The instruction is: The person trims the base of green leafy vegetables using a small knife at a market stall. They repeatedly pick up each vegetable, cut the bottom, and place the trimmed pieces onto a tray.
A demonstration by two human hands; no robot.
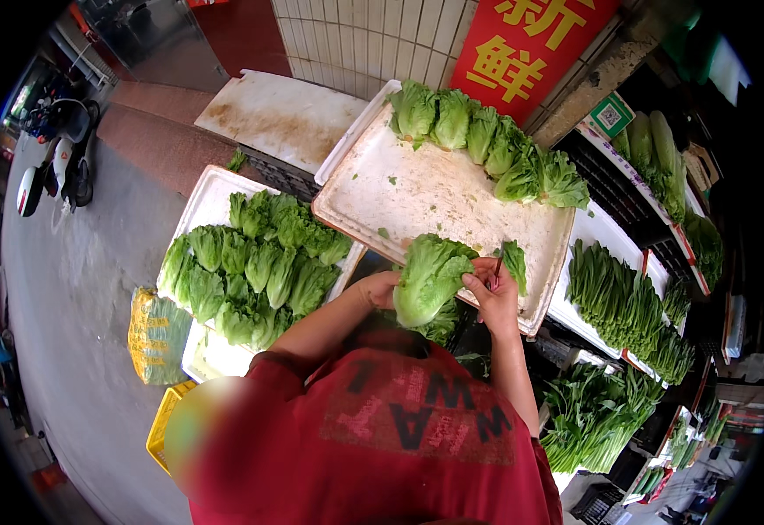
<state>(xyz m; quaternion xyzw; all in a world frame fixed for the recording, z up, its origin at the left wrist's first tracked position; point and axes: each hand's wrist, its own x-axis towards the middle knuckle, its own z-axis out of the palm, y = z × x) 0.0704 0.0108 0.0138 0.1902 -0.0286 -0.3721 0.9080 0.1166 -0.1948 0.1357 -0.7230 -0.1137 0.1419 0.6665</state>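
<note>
A head of green lettuce (431, 279) is held over the near edge of a white foam tray (421, 177), its pale base towards me. My left hand (381, 289) supports it from the left, with the fingers hidden behind the leaves. Fingers of my right hand (495, 295) touch the leaf edge on the other side. That hand also grips a slim dark tool (499, 259), possibly a small knife, pointing away from me. A loose lettuce leaf (516, 266) shows just beyond it on the tray. Several lettuce heads (487, 141) line the tray's far edge.
Another foam tray (201, 197) at left is filled with lettuce heads (264, 256). Green leafy stalks (612, 295) and long-leaved greens (598, 413) are stacked at right. More lettuce (441, 325) sits below my hands. A yellow crate (165, 420) stands at lower left.
</note>
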